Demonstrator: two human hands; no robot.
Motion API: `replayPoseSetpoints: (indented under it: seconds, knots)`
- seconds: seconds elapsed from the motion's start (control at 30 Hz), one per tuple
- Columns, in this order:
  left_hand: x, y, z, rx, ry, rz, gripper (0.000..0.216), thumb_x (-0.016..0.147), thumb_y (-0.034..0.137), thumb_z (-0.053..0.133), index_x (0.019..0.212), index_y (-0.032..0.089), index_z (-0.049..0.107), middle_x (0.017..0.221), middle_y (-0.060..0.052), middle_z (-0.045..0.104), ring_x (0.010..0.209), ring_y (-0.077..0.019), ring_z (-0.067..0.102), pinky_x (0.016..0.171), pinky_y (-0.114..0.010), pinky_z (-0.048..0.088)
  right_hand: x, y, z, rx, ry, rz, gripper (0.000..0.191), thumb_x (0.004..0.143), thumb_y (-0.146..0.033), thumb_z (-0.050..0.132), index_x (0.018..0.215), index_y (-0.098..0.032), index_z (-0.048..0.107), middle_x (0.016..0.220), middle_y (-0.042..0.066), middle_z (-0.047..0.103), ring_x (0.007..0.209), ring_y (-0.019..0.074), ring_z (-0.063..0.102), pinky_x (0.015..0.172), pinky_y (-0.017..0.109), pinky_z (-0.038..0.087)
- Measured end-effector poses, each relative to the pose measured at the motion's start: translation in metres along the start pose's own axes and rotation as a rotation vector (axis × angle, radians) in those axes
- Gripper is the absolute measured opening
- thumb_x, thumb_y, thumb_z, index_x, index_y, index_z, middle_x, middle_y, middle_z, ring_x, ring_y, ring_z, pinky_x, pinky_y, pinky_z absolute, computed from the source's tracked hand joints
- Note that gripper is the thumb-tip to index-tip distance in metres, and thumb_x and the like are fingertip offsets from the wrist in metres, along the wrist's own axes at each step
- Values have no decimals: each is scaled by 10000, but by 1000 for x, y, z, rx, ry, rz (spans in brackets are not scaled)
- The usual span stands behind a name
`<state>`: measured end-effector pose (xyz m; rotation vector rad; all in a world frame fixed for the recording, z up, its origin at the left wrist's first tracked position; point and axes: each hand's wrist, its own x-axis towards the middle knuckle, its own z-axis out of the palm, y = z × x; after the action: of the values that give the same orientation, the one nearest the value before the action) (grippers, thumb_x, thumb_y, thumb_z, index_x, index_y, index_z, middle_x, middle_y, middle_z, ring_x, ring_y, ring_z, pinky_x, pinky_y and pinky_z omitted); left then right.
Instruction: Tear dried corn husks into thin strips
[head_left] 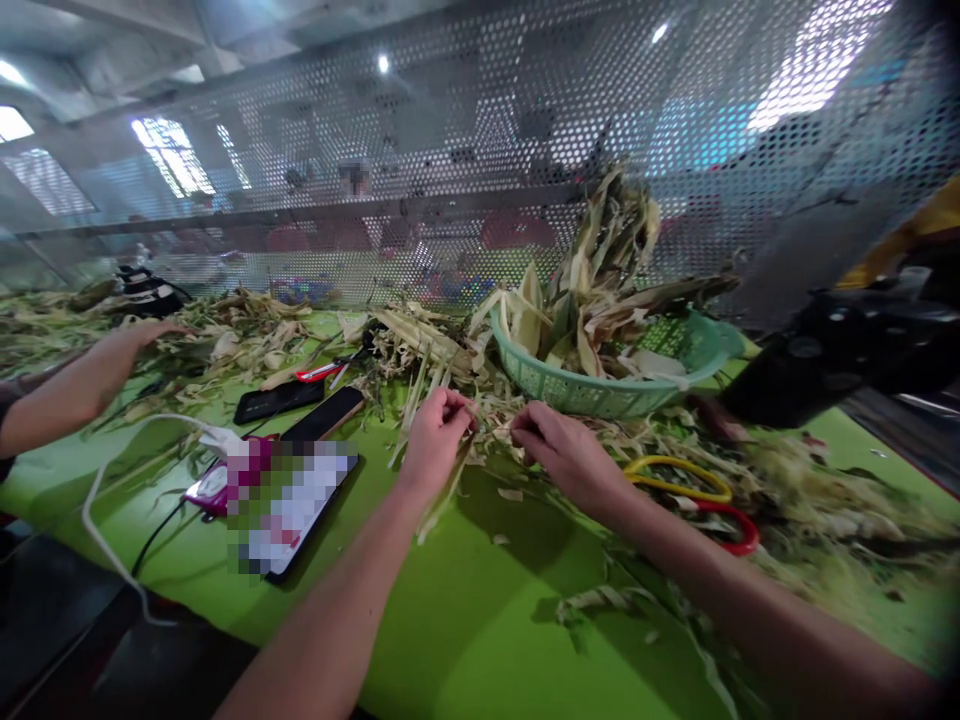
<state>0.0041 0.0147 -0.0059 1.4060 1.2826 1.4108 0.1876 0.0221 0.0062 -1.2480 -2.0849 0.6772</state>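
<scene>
My left hand [437, 440] is closed in a pinch over the green table, with thin pale corn husk strips [444, 500] running out from its fingers toward me. To its right, my right hand [556, 447] has its fingers curled together. What they pinch, if anything, is too small to make out. Shredded husk scraps [495, 412] lie between and behind both hands. Just beyond the right hand stands a light green plastic basket [581, 392] heaped with dry corn husks [592, 290]. Scissors with yellow and red handles [686, 470] lie beside my right forearm.
Phones [304, 510] and a purple device with a white cable [225, 485] lie on the left. Red-handled scissors [322, 372] rest behind them. Another person's arm [90, 385] reaches in from the left. A perforated metal screen [450, 150] borders the table's back; corn silk [847, 510] covers the right.
</scene>
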Motion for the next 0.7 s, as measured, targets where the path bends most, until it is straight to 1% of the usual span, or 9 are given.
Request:
replayPoseSetpoints:
  seconds: [0.1,0.17,0.2,0.27,0.33,0.43,0.53,0.63,0.7]
  knots:
    - [-2,3,0,32,-81,25,111,843,269,605,861,163,580,786,-20,633,723,-136,598,702,-271,469,0,-1,1,356,-79,160,148,882,-363,499,816,-232,479,550,-60,516,426,122,473,460,251,317]
    - [-4,3,2,48,-104,38,155,821,278,639,900,169,564,807,-21,630,742,-140,601,699,-270,470,-2,-6,0,567,-155,254,192,881,-403,512,821,-229,457,519,-77,509,374,102,438,423,235,287]
    - [-4,3,2,53,-102,41,182,808,278,655,910,173,547,808,-13,619,742,-138,596,694,-267,468,-3,-9,-1,648,-190,288,217,872,-419,532,818,-225,452,546,-70,544,377,97,453,425,231,302]
    - [-5,2,4,60,-97,42,202,796,272,668,891,179,516,786,8,586,728,-126,575,684,-255,457,-4,-14,-2,774,-238,336,268,841,-449,587,817,-215,459,670,-34,634,435,101,532,468,238,379]
    - [-5,0,5,44,-118,38,184,803,266,658,852,179,503,761,20,554,709,-114,553,674,-243,446,-5,-17,-4,871,-261,362,309,799,-463,644,815,-207,471,773,-3,671,508,117,597,524,258,445]
    - [-5,-1,5,-10,-180,21,173,812,279,652,823,180,511,752,15,546,699,-113,539,663,-241,443,-4,-17,-5,915,-235,370,320,777,-454,682,793,-199,488,688,-18,633,517,112,578,531,247,452]
    - [-6,0,6,-25,-231,9,156,816,296,648,839,188,538,781,-2,572,710,-125,544,673,-257,446,-3,-15,-7,889,-195,376,299,792,-430,682,767,-189,506,610,-42,559,480,80,490,483,210,402]
    - [-8,4,8,-15,-278,22,106,831,282,626,866,194,576,814,-17,609,752,-139,570,709,-272,455,-3,-15,-9,883,-182,390,292,790,-413,689,754,-186,508,594,-55,506,458,60,420,433,187,332]
    - [-9,6,8,5,-281,37,76,838,261,611,873,195,599,828,-23,633,767,-145,586,725,-279,462,-3,-16,-10,886,-179,392,295,785,-412,696,749,-186,510,595,-57,489,456,57,398,422,185,305]
